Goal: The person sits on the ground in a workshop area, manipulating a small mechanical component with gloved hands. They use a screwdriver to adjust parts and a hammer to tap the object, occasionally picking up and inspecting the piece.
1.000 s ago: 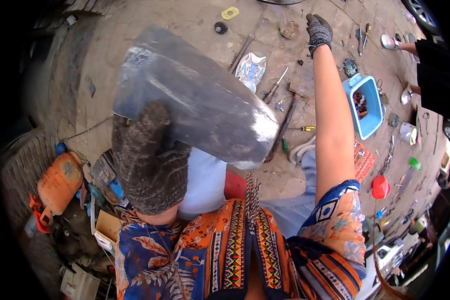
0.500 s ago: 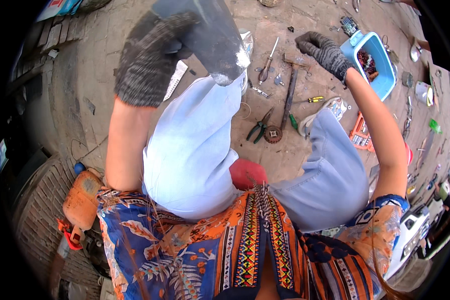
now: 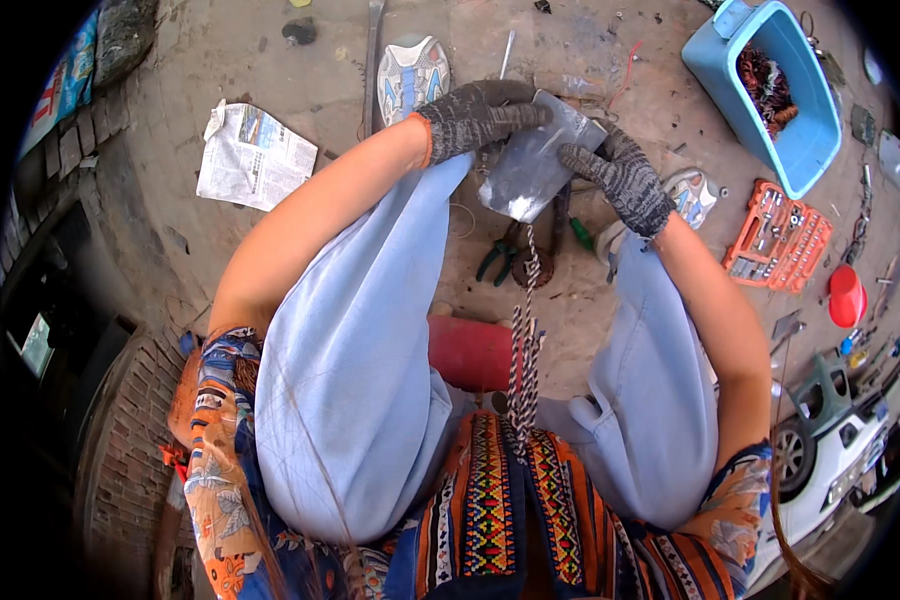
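Note:
A dark grey, flat piece [image 3: 535,170] with a shiny face and a whitish lower end is held between both hands above the ground; its material is unclear. My left hand [image 3: 482,118], in a grey knit glove, grips its upper left edge. My right hand [image 3: 625,180], gloved alike, has its fingers over the right edge. Beneath the piece and partly hidden lie green-handled pliers [image 3: 492,262], a round toothed metal part [image 3: 532,268], and a green screwdriver handle [image 3: 581,233]. A dark tool handle [image 3: 561,212] shows behind it.
To the right stand a light blue tub [image 3: 745,135] with reddish-brown scraps inside, an orange socket-set case [image 3: 782,235] and a red cup [image 3: 847,297]. A newspaper sheet [image 3: 258,155] lies left. A dark bar [image 3: 373,60] lies beside my left shoe [image 3: 413,78].
My left hand has brought the grey piece down and to the right, between my knees. My right hand has come in from near the tub and taken its other edge.

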{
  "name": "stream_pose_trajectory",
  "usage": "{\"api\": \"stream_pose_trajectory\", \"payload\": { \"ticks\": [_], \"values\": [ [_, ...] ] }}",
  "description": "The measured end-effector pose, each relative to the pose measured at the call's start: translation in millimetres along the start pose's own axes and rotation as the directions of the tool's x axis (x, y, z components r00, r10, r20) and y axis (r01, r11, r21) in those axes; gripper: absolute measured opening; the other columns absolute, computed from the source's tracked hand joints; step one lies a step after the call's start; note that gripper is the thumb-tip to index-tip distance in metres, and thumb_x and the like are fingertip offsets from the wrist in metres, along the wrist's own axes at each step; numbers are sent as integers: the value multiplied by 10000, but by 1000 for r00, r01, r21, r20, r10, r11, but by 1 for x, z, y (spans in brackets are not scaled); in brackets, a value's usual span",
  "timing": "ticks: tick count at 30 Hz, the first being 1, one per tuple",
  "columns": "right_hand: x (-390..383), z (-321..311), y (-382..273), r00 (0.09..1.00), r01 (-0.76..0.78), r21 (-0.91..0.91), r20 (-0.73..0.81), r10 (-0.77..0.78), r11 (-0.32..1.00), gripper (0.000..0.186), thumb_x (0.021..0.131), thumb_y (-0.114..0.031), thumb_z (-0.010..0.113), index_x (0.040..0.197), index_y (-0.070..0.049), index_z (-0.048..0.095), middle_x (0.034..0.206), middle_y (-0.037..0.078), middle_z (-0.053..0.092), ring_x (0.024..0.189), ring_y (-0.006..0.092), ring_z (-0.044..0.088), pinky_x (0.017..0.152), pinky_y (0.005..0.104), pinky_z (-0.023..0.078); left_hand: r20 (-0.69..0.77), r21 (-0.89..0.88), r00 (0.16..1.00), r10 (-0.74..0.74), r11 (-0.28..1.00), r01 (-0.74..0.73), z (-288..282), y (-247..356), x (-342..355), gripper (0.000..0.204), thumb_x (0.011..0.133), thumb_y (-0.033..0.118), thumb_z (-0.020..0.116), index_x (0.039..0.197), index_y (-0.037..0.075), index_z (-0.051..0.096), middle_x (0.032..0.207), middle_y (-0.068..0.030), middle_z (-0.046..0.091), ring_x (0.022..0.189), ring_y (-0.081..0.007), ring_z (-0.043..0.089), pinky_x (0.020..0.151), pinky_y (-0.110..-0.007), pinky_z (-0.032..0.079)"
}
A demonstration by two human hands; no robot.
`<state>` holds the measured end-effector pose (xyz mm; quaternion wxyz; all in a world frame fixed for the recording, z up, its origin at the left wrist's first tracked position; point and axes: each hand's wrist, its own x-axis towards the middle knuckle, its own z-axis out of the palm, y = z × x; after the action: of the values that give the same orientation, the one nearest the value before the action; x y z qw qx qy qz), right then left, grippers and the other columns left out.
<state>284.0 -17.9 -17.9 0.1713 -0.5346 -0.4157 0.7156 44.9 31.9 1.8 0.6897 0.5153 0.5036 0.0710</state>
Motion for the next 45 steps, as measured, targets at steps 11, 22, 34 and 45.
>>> {"api": "stream_pose_trajectory", "payload": {
  "ticks": [11,22,34,45],
  "values": [
    [-29,39,-2,910,307,-688,10,-414,657,535,729,-311,739,1151,-50,540,1081,140,584,988,290,575,882,371,454,211,-952,938,275,276,133,-23,5,-2,817,858,631,380,1334,-32,344,1284,-252,438,1182,-357,454,1018,-427,359],
    [-1,53,-78,831,405,-357,-241,-501,842,310,809,-210,668,1053,-42,578,930,82,617,800,166,598,731,290,496,180,-896,930,322,443,20,-4,46,-19,661,920,548,330,1353,49,363,1269,-95,487,1119,-209,502,955,-348,418],
    [-16,51,-65,907,289,-107,-287,-308,951,285,892,-148,571,1138,-6,550,1003,94,614,909,139,584,822,284,473,-47,-91,962,267,958,-271,-7,37,-31,366,912,181,542,1243,29,508,1055,-71,617,902,-110,593,768,-264,506],
    [-5,57,-53,938,254,-25,-236,-253,967,312,877,-89,568,1170,-11,494,988,112,619,915,160,599,799,288,492,-97,-74,988,122,989,-129,-9,13,-16,367,903,177,557,1237,32,510,1012,-81,637,871,-131,617,726,-275,529]
  ]
}}
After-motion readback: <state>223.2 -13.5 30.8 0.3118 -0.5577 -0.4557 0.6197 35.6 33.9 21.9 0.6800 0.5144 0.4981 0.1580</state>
